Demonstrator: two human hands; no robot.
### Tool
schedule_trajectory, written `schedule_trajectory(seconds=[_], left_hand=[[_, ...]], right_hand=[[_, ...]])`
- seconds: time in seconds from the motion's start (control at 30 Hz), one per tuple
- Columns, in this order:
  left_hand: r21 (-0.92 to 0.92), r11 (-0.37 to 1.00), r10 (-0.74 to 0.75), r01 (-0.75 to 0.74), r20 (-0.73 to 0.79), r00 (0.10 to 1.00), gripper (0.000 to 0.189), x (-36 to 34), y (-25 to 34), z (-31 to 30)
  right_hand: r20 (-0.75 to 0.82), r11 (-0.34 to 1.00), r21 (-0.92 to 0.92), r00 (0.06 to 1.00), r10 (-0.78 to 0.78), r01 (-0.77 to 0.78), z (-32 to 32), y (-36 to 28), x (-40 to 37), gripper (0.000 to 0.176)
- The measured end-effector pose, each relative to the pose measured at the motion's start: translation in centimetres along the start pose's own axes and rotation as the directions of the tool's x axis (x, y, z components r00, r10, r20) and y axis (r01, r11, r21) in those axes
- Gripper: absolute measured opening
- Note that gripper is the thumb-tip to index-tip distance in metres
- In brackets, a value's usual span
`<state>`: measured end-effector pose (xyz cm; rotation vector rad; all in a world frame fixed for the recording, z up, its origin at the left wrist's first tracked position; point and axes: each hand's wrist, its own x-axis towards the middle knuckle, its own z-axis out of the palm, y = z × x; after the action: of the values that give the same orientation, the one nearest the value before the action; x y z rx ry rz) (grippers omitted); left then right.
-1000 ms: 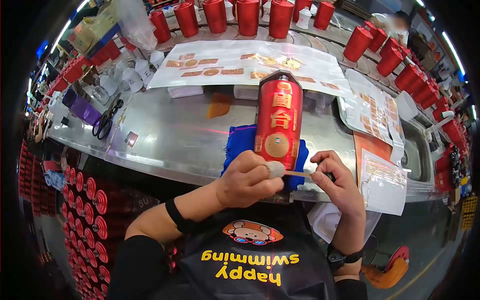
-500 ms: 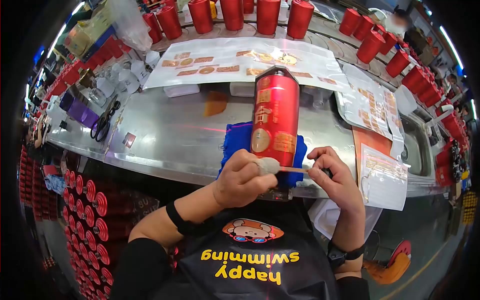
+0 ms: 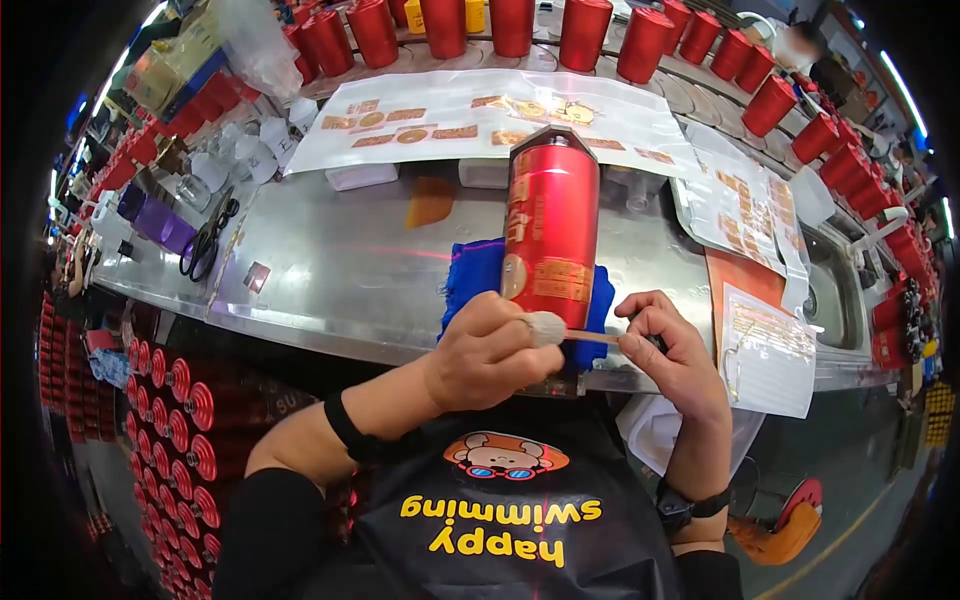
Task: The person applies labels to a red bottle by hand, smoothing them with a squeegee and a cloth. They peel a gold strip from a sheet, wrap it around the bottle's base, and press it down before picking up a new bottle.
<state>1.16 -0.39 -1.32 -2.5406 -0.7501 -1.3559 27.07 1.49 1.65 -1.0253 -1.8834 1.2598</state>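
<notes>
A red canister [image 3: 560, 215] with gold lettering and a dark angular far end lies lengthwise on a blue cloth [image 3: 475, 275], its near end toward me. My left hand [image 3: 500, 345] is closed at that near end, with a whitish rounded cover [image 3: 545, 328] showing where its thumb sits. Between my hands runs a thin tan strip [image 3: 594, 337], its left end meeting the whitish cover. On the strip's right end, my right hand [image 3: 672, 352] pinches with thumb and fingers. Gold decals sit low on the canister, just above my left hand.
White sheets of gold decals [image 3: 420, 115] cover the counter's back. Red canisters [image 3: 585, 35] line the conveyor behind. Scissors [image 3: 208, 240] and a purple container [image 3: 155, 220] stand left. A printed sheet [image 3: 768, 350] overhangs the front edge beside the sink [image 3: 835, 290]. More canisters are stacked lower left.
The canister has turned, its lettering and round gold mark shifting left. My left hand has moved slightly right; the right has barely moved. Canisters on the conveyor behind have travelled right.
</notes>
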Motion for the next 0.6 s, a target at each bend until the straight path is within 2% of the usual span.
schedule_trajectory(seconds=[0.03, 0.13, 0.37, 0.47, 0.57, 0.6], left_hand=[[-0.009, 0.999, -0.049, 0.049, -0.042, 0.998, 0.022, -0.6, 0.1, 0.3], [0.001, 0.998, -0.063, 0.064, -0.070, 0.996, 0.023, -0.9, 0.2, 0.6], [0.044, 0.992, 0.113, -0.119, 0.116, 0.987, 0.024, 2.2, 0.4, -0.3], [0.018, 0.997, 0.074, -0.076, 0.066, 0.995, 0.023, 1.3, 0.1, -0.4], [0.009, 0.996, -0.091, 0.092, -0.074, 0.993, 0.022, -0.8, 0.3, 0.9], [0.017, 0.998, -0.067, 0.068, -0.056, 0.996, 0.022, -0.6, 0.3, 0.8]], right_hand=[[0.003, 1.000, 0.001, 1.000, -0.001, 0.001, -0.1, -0.1, 0.0, 0.015], [0.020, 1.000, 0.002, 1.000, 0.000, 0.000, -0.2, 0.0, 0.0, 0.015], [0.011, 1.000, 0.010, 1.000, 0.006, -0.006, 0.0, 0.4, 0.1, 0.015], [0.004, 1.000, 0.014, 1.000, -0.003, 0.002, -0.1, 0.3, 0.2, 0.015], [0.045, 0.998, 0.043, 0.998, 0.053, -0.055, -0.1, 0.0, 0.3, 0.015], [0.047, 0.996, 0.056, 0.997, 0.067, -0.070, -0.1, 0.1, 0.3, 0.015]])
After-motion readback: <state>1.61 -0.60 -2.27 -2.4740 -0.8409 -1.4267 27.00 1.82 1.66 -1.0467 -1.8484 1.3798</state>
